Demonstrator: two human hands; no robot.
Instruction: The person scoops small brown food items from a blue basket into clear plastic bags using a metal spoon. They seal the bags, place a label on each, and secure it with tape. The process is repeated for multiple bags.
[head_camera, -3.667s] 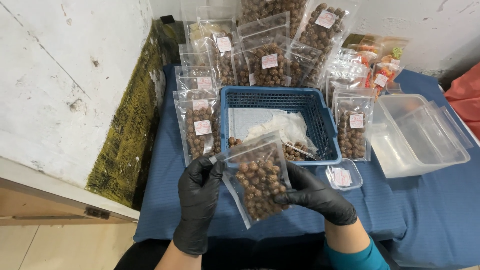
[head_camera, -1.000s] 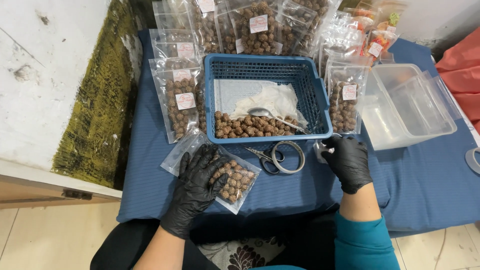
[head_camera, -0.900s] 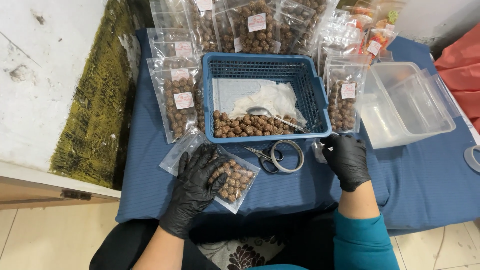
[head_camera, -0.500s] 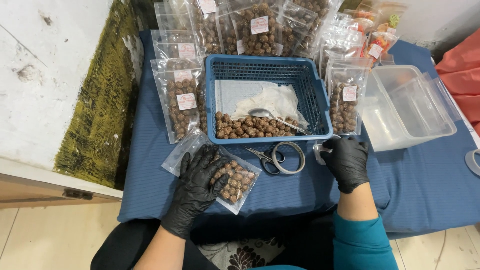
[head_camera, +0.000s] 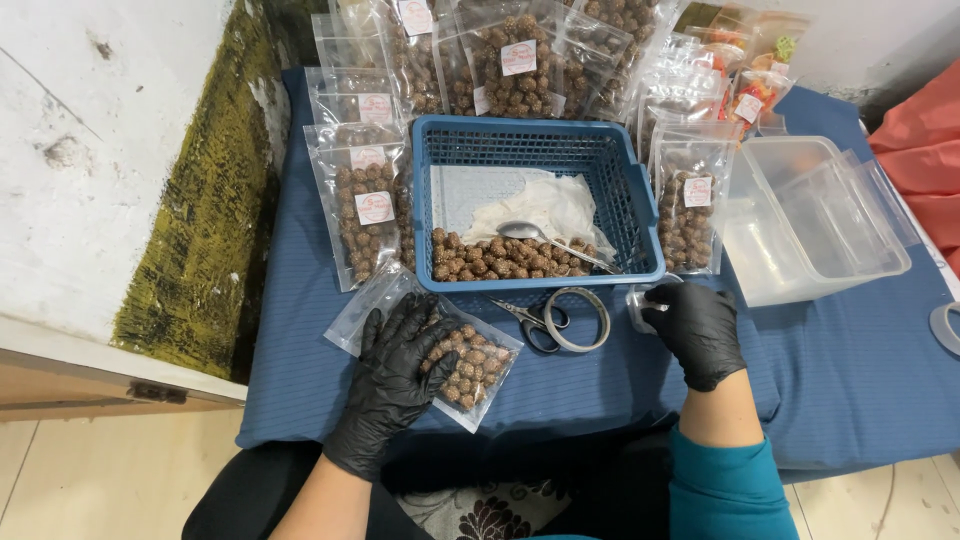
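Under our left hand lies a clear pouch of brown seeds, flat on the blue cloth that covers the counter; our gloved palm presses on its near half, fingers spread over the plastic, so the grip is flat and released rather than closed around it. Our right hand sits well apart to the right, its grip curled on a small clear tub of which only an edge shows past the glove. Compared with half a second ago both hands and the pouch have barely moved; a few seconds back we held that pouch up in both hands before the basket, and now it is down on the cloth. Between the hands lie small scissors and a tape ring, touching each other. Just beyond stands the blue basket with loose seeds, a spoon and white paper. Filled pouches stand around it, and a clear plastic box sits to the right.
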